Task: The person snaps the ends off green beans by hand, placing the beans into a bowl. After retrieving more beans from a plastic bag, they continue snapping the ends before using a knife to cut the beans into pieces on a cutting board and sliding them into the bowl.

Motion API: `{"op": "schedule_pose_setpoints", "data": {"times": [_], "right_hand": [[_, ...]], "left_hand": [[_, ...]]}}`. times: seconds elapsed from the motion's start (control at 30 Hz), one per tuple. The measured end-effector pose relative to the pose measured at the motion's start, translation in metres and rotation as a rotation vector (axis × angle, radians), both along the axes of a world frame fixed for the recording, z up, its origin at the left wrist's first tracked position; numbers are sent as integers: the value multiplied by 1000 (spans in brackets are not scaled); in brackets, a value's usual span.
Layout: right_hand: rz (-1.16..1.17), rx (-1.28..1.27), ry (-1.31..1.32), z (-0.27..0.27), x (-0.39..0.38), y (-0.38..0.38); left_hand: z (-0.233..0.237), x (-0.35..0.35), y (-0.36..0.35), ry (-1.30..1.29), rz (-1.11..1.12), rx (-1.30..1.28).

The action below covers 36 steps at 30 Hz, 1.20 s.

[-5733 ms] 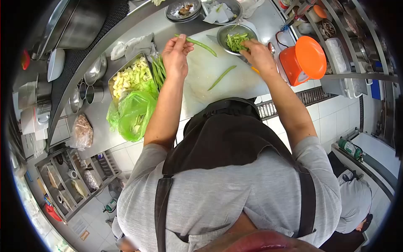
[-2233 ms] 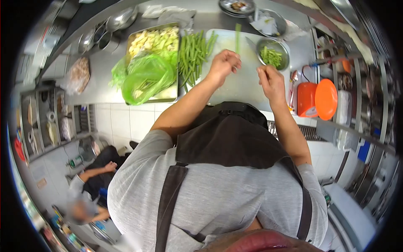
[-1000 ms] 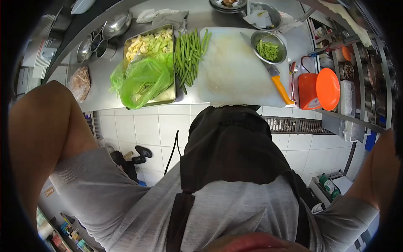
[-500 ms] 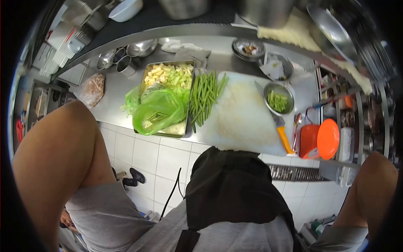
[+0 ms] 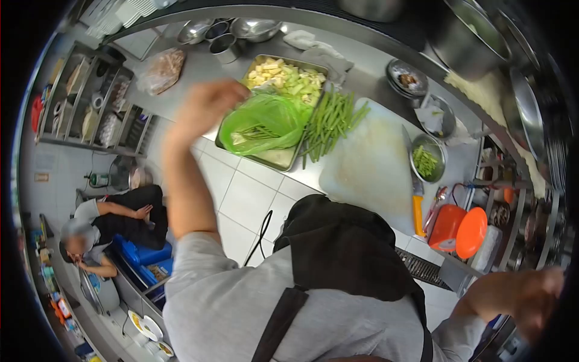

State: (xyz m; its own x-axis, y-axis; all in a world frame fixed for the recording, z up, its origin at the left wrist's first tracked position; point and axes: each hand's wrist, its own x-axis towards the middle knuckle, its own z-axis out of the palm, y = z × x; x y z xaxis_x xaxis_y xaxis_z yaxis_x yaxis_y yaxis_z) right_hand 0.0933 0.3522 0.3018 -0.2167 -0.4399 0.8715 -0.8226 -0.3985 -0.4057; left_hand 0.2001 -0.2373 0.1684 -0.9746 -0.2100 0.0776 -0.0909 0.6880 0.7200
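Hovering near green bag [image 5: 276, 111] — left hand [image 5: 211, 102], fingers [image 5: 234, 90] partly curled.

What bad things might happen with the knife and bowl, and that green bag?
The knife might get bumped off: its handle points toward the near edge of the counter.

The bowl sits right by the blade, so grabbing the knife carelessly might tip it and spill the cut beans.

The left hand is close to the loose bag, and might catch it.
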Motion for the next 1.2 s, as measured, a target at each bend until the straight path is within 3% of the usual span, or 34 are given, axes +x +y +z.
{"op": "schedule_pose_setpoints", "data": {"times": [0.03, 0.07, 0.1, 0.13, 0.17, 0.23, 0.3, 0.37, 0.4, 0.47, 0.57, 0.77, 0.83, 0.97, 1.07, 1.2], "right_hand": [[-5, -290, -183, -54, -11, 13], [-291, -119, -436, -84, 4, 0], [-384, -40, -504, -104, 5, -37], [-702, 114, -682, -145, 7, -28], [-549, 202, -635, -168, 8, -50], [-575, 440, -850, -208, 20, -82], [-600, 796, -696, -241, 23, -104], [-601, 847, -715, -251, 29, -126], [-602, 900, -736, -254, 31, -132], [-591, 884, -710, -258, 34, -135], [-577, 853, -657, -268, 37, -132], [-545, 884, -672, -282, 44, -133], [-546, 901, -681, -279, 44, -135], [-534, 903, -668, -281, 42, -136], [-539, 917, -685, -276, 42, -140], [-543, 901, -690, -283, 42, -137]], "left_hand": [[-62, -9, -7, -138, 70, -198], [-104, -18, -19, -496, 35, -370], [-158, -21, -33, -638, 41, -490], [-193, -13, -40, -579, 57, -466], [-212, -10, -45, -516, 67, -441], [-221, -21, -46, -535, 103, -446], [-219, -29, -46, -554, 137, -454], [-208, -34, -48, -282, 226, -410], [-199, -37, -49, -283, 229, -409], [-184, -44, -51, -593, 69, -358], [-248, -43, -64, -754, 121, -582], [-257, -33, -42, -764, 227, -649], [-263, -29, -39, -665, 215, -782], [-272, -26, -42, -640, 233, -739], [-272, -23, -48, -570, 177, -727], [-271, -24, -52, -658, 75, -718]]}}
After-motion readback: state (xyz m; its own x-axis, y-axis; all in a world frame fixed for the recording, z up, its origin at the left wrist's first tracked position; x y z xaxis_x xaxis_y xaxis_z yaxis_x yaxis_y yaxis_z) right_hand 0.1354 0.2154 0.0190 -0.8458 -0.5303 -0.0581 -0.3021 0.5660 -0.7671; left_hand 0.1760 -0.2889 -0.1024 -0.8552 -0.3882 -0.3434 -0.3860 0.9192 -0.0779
